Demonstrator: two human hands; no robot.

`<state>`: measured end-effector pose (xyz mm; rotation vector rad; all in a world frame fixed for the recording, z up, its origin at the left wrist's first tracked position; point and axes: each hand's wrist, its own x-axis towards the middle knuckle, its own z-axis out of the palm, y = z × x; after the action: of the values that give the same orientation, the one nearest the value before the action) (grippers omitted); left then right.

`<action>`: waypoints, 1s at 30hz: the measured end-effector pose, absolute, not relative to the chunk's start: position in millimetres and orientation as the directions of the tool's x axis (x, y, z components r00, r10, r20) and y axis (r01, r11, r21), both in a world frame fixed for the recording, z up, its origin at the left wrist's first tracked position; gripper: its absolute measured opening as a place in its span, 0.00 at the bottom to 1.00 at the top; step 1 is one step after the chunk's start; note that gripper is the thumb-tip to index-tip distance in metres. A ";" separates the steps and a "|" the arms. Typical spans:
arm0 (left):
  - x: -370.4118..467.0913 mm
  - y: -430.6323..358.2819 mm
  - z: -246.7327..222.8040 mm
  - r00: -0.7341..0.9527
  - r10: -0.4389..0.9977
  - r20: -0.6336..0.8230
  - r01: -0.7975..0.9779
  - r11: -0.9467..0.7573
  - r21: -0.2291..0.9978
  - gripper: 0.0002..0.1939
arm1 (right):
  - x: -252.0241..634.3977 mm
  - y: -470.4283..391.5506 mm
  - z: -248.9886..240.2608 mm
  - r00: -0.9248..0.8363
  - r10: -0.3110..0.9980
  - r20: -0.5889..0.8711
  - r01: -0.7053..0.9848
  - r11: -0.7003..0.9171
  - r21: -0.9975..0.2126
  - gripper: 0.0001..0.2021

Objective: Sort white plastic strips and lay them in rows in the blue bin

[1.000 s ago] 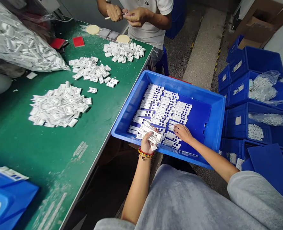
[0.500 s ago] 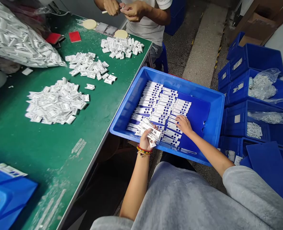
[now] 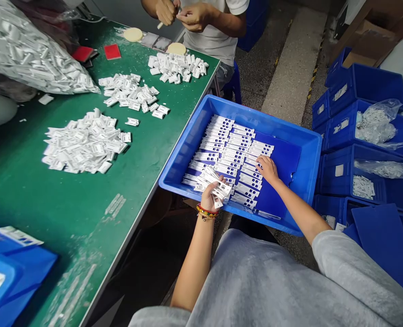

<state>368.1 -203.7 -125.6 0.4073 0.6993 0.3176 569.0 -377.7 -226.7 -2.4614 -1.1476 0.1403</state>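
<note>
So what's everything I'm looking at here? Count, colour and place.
tray: one, blue, beside table
strips: many, white, columns inside tray
table: one, green, left
small parts: many, white, piled on table
bag: one, clear, upper left
discs: two, cream, table's far end
flat pieces: two, red, near bag
container: at least one, blue, lower left
bins: several, blue, right
carton: at least one, brown, upper right
co-worker: one, white shirt, beyond table
shirt: one, grey, bottom
left hand: one, holding strips at tray's near side
right hand: one, at tray's right column
</note>
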 end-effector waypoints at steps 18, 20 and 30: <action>367.9 -207.8 -126.8 0.684 0.472 -0.556 -0.212 0.858 0.467 0.18 | 595.8 -367.7 -223.0 0.700 0.686 0.197 0.682 -0.561 -0.469 0.06; 367.2 -207.6 -130.8 0.657 0.460 -0.598 -0.183 0.866 0.466 0.17 | 604.0 -367.5 -224.1 0.704 0.682 0.198 0.682 -0.572 -0.456 0.06; 367.1 -208.0 -127.8 0.689 0.434 -0.580 -0.158 0.871 0.465 0.17 | 612.3 -373.4 -234.2 0.683 0.710 0.172 0.695 -0.559 -0.453 0.06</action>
<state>367.1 -208.0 -127.8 0.3997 0.7412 0.3412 612.3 -373.4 -234.2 -2.4042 -1.0831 0.0411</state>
